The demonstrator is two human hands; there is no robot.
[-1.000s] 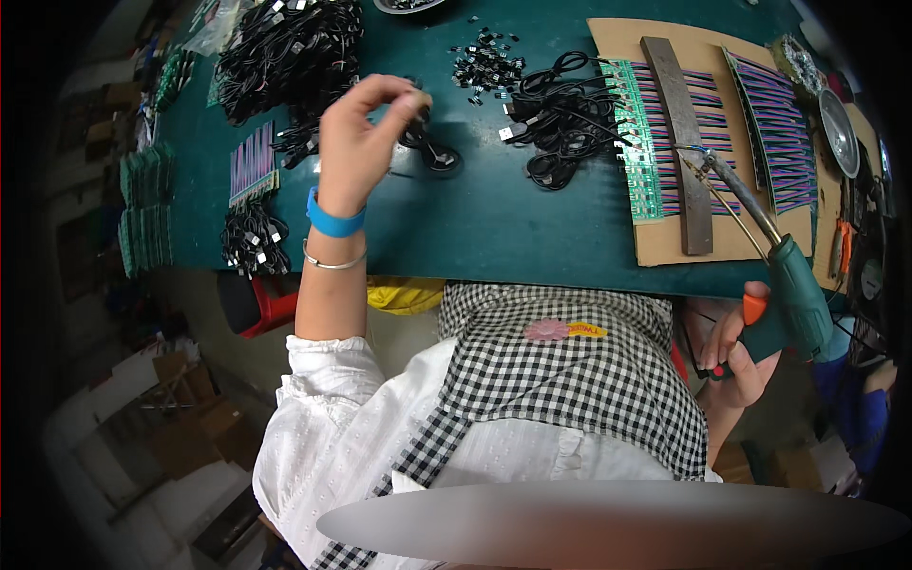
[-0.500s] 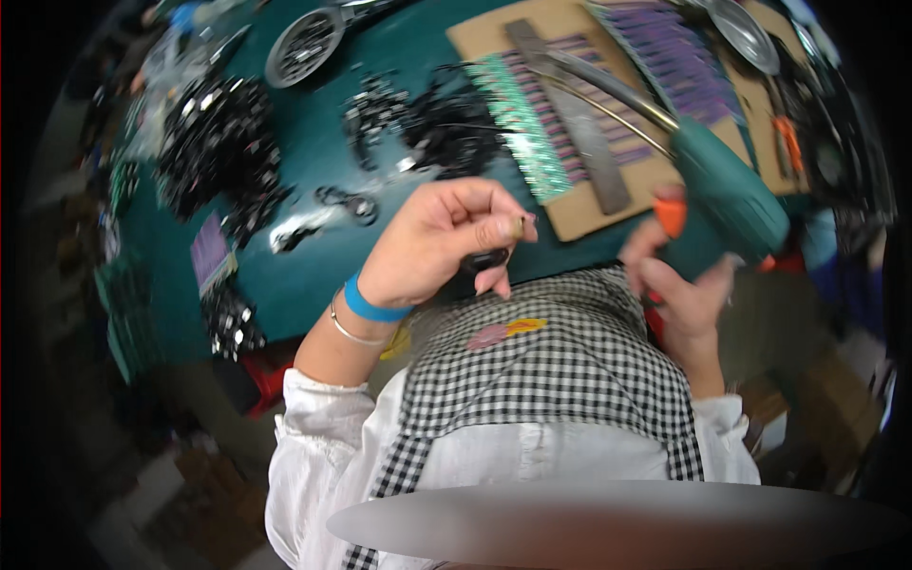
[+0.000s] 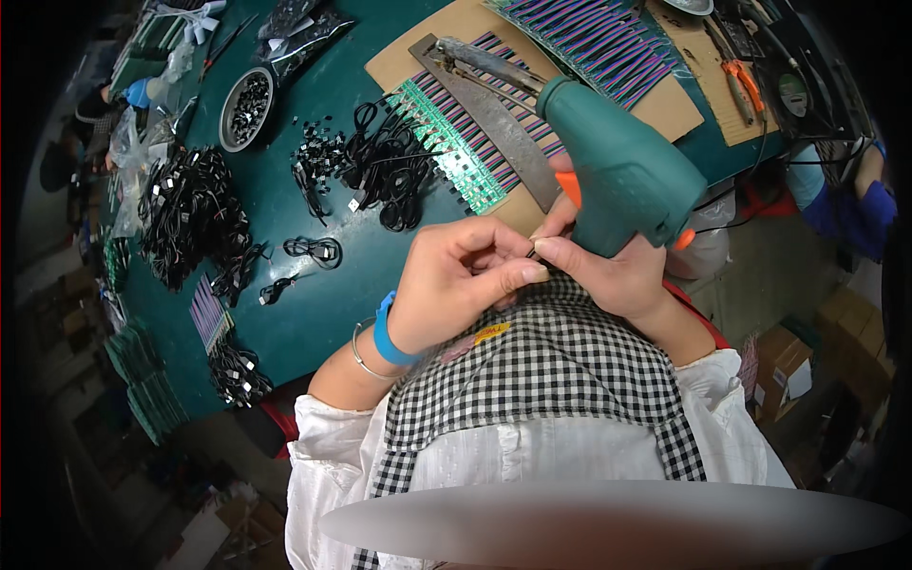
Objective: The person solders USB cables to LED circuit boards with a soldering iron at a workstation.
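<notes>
My left hand is closed in a pinch, with a thin dark cable just showing at the fingertips; the rest of it is hidden by the fingers. My right hand is wrapped round the grip of a green soldering gun with an orange trigger. Its thumb and a fingertip meet my left fingertips at the cable. The gun's metal tip points away to the upper left, above a steel bar. Under that bar lies a row of small green circuit boards with coloured wires, on a brown board.
Black cables lie in a large heap at left and a smaller pile mid-table, near a coiled cable. A metal bowl holds small black parts. More striped wires and orange-handled pliers lie at far right.
My right hand with the soldering gun has come left and up to meet my left hand; their fingertips now touch. The view has shifted, and the gun hangs closer in front of the boards.
</notes>
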